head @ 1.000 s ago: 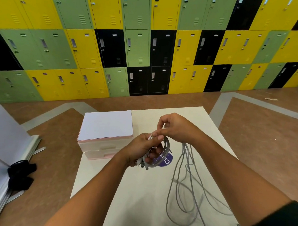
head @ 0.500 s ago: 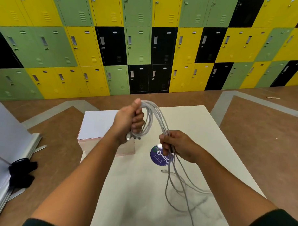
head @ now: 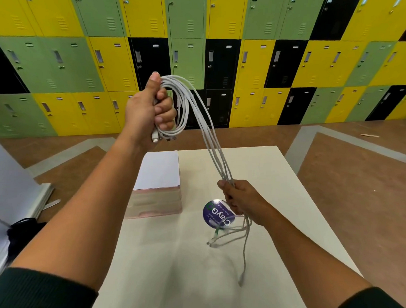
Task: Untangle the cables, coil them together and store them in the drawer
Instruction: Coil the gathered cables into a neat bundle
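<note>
Several white cables (head: 207, 140) run as one bundle between my hands. My left hand (head: 150, 110) is raised high above the table and grips a small coil of them, plug ends hanging below the fist. My right hand (head: 239, 199) is lower, just over the table, and grips the same strands; their loose tails (head: 243, 245) dangle beneath it above the tabletop. A small pink drawer unit (head: 156, 198) with a white top stands on the table's left side, its drawers shut.
The white table (head: 287, 203) carries a round purple sticker (head: 215, 213) under my right hand. A white board and black object (head: 19, 235) stand at the left on the brown floor. Green, yellow and black lockers (head: 246, 63) fill the back wall.
My left hand has risen with the coil, from table level to well above it. My right hand dropped and slid down the strands, so the bundle stretches between them and the tails lifted off the table.
</note>
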